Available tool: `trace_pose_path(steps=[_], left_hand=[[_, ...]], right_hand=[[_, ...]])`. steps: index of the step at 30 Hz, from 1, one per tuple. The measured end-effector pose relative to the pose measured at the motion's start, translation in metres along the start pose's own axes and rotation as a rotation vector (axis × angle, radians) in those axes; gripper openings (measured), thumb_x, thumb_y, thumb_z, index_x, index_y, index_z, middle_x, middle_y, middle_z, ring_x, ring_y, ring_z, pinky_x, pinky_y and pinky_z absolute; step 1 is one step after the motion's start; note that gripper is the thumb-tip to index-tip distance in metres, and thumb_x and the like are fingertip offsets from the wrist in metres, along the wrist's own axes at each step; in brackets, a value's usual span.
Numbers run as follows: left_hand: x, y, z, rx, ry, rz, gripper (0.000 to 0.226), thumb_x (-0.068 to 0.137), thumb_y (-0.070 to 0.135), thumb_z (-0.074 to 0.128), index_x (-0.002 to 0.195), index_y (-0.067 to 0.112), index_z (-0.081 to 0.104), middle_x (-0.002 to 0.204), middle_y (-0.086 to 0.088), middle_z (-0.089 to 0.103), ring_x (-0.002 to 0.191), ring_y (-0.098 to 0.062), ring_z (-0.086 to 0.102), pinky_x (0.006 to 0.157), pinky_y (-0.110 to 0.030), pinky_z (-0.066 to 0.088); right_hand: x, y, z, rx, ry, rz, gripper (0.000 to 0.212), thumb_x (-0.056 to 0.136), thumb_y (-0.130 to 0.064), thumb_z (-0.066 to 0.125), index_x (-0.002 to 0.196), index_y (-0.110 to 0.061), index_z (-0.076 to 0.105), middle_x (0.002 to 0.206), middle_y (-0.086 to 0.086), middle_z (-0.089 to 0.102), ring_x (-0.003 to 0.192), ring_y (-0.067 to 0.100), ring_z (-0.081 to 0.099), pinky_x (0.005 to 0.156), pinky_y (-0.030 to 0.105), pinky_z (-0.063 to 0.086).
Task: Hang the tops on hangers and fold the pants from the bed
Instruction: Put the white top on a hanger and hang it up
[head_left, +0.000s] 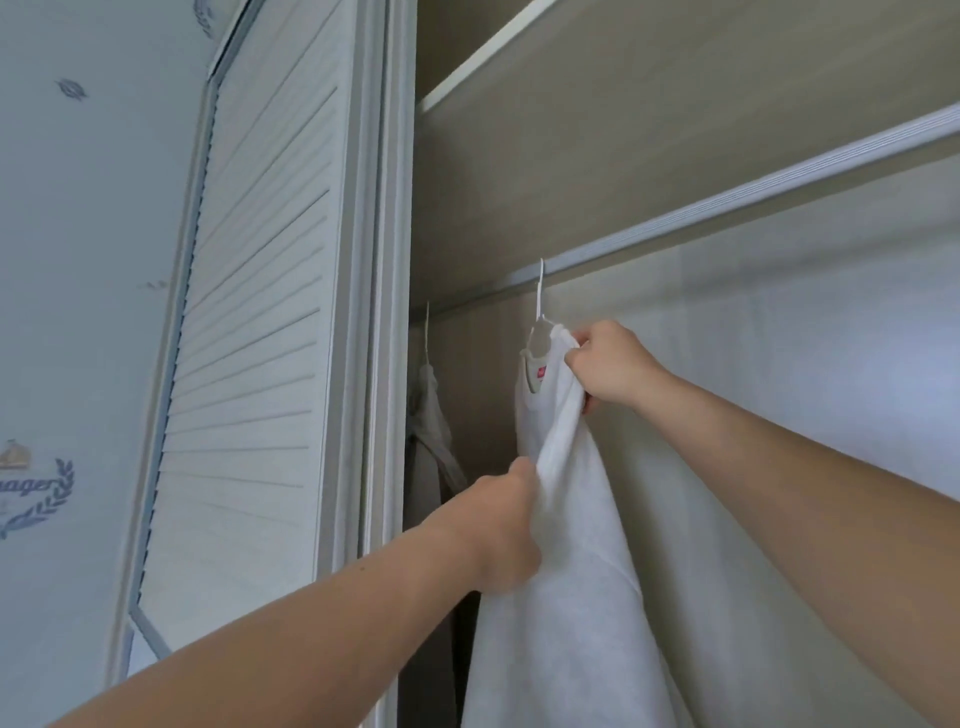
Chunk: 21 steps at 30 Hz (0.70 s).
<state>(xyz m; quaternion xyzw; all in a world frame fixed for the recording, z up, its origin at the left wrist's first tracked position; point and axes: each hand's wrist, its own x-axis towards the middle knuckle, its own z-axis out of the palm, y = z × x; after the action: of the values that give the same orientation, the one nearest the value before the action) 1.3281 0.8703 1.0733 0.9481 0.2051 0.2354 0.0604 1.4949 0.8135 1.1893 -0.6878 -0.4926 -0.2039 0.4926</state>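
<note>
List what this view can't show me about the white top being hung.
Head view:
- Hanger: shoulders hidden under the white top; only its hook shows.
- White top hem: cut off by the bottom edge.
- Red label: too small to read.
- Right hand: fingertips hidden behind fabric.
- Bed and pants: outside the frame.

On my feed I record the top as plain white, unprinted, with a small red label at the neck. The hanger is white and the rail silver-grey. The wardrobe panel is pale beige with faint grain. The louvred door is white with horizontal slats. The wallpaper is pale blue-white with grey-blue leaf motifs and a laurel crest. The second garment looks off-white.
</note>
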Motion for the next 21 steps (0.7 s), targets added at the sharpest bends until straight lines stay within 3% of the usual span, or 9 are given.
trace_pose_path(steps=[3,5,8,11,13,16,21], left_hand=[[0.013,-0.012,0.001,0.069,0.01,-0.061,0.055,0.093,0.014,0.065,0.136,0.02,0.032,0.105,0.001,0.054,0.09,-0.018,0.06,0.071,-0.03,0.056],[0.021,-0.019,0.001,0.097,0.017,-0.107,0.053,0.093,0.013,0.064,0.136,0.018,0.032,0.103,0.001,0.053,0.089,-0.018,0.059,0.075,-0.032,0.057],[0.032,-0.027,0.005,0.14,0.007,-0.166,0.055,0.094,0.013,0.063,0.139,0.016,0.031,0.091,0.005,0.046,0.077,-0.012,0.053,0.065,-0.026,0.049],[0.042,-0.031,0.009,0.216,-0.027,-0.232,0.065,0.095,0.01,0.059,0.149,0.014,0.022,0.092,0.002,0.048,0.074,-0.012,0.053,0.058,-0.023,0.045],[0.048,-0.033,0.011,0.268,-0.062,-0.284,0.073,0.097,0.009,0.055,0.156,0.012,0.011,0.105,-0.006,0.054,0.082,-0.017,0.058,0.063,-0.025,0.048],[0.059,-0.035,0.012,0.387,-0.119,-0.359,0.077,0.099,0.008,0.051,0.158,0.006,0.001,0.128,-0.017,0.056,0.106,-0.029,0.064,0.083,-0.034,0.055],[0.072,-0.04,0.013,0.574,-0.193,-0.415,0.072,0.102,0.008,0.046,0.155,-0.006,0.001,0.131,-0.021,0.055,0.113,-0.032,0.063,0.095,-0.04,0.054]], right_hand=[[0.015,0.009,0.024,0.053,-0.02,-0.024,0.023,0.092,-0.003,0.044,0.089,0.005,0.066,0.081,0.023,0.068,0.061,0.036,0.068,0.048,0.035,0.056],[0.024,0.015,0.041,0.09,-0.038,-0.048,0.022,0.093,-0.004,0.045,0.088,0.006,0.064,0.08,0.023,0.064,0.066,0.038,0.068,0.051,0.038,0.058],[0.041,0.027,0.068,0.154,-0.065,-0.066,0.02,0.094,-0.004,0.047,0.091,0.006,0.064,0.076,0.021,0.062,0.069,0.039,0.067,0.061,0.046,0.061],[0.06,0.034,0.099,0.16,-0.099,-0.084,0.02,0.097,-0.009,0.05,0.092,0.006,0.063,0.071,0.014,0.058,0.07,0.033,0.059,0.062,0.037,0.05],[0.071,0.036,0.121,0.156,-0.127,-0.095,0.02,0.099,-0.013,0.052,0.09,-0.001,0.065,0.08,0.013,0.061,0.081,0.034,0.06,0.062,0.033,0.043],[0.086,0.035,0.152,0.158,-0.147,-0.086,0.022,0.101,-0.018,0.052,0.113,-0.009,0.069,0.107,0.015,0.067,0.099,0.035,0.063,0.076,0.031,0.046],[0.106,0.033,0.186,0.201,-0.187,-0.06,0.036,0.102,-0.021,0.052,0.136,-0.012,0.06,0.129,0.016,0.064,0.116,0.036,0.061,0.079,0.028,0.042]])
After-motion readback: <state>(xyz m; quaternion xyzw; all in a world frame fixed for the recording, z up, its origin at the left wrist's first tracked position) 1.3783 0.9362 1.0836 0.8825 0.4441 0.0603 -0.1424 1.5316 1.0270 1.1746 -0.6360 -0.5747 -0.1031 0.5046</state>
